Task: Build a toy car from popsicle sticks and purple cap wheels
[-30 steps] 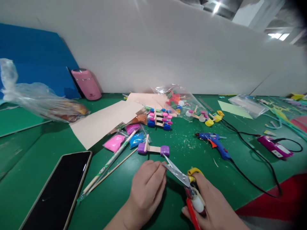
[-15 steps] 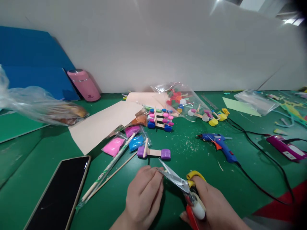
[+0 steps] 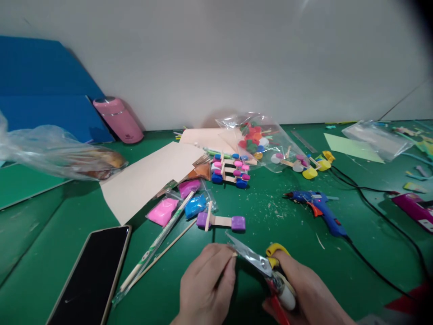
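Observation:
My right hand [image 3: 304, 289] grips scissors [image 3: 260, 262] with one yellow and one red handle. Their blades point up and left and are nearly closed, beside the fingertips of my left hand [image 3: 208, 282]. That hand is pinched round a small piece of which only a pale tip shows at the blades; the rest is hidden by the fingers. Just beyond my hands lies a piece [image 3: 221, 221] made of wooden sticks with purple clay blocks at both ends. Farther back are similar stick pieces [image 3: 230, 171] with blue and pink ends.
A phone [image 3: 91, 275], a wrapped straw [image 3: 155, 248] and clay packets [image 3: 162, 212] lie to the left. A blue glue gun [image 3: 320, 207] with a cord is on the right. Behind are paper [image 3: 152, 180], a pink bottle [image 3: 118, 119] and a clear bag [image 3: 270, 135].
The scissor blades have come closer together at my left fingertips. Both hands sit slightly lower and farther right in view; the table items have also shifted in view.

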The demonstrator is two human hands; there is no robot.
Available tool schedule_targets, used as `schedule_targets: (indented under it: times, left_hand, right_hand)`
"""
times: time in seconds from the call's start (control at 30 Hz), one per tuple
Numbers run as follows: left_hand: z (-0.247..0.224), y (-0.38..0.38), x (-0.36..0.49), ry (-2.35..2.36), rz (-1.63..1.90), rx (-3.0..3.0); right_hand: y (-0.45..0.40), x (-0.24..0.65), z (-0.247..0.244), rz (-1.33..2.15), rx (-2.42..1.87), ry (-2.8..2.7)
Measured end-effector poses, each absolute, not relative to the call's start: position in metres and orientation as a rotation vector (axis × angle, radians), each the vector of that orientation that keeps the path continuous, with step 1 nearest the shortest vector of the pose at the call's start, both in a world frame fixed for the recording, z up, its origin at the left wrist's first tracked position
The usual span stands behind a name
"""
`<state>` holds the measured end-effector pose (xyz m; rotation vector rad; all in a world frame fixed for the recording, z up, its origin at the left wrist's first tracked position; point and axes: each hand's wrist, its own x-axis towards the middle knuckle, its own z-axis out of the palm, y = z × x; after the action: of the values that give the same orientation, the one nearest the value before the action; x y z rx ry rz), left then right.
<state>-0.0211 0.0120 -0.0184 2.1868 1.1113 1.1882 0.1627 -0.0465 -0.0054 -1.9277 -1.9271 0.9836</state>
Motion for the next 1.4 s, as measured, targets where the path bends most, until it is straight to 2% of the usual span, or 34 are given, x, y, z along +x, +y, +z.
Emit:
schedule_targets:
  times: [0.17,0.4,1.4]
  left_hand:
    - [-0.014,0.013,-0.024,1.157,1.171,2.053]
    - [-0.017,0.013,-0.026,1.016,1.292,2.252]
    - [-0.028,0.012,-0.035,0.870,1.252,2.437]
  right_hand:
    - [-0.045,0.161,0.003,1.010,-1.965,-1.890]
    - [-0.049,0.158,0.003,0.914,-1.979,-1.882]
    - [-0.053,0.154,0.004,0.976,-2.032,-1.884]
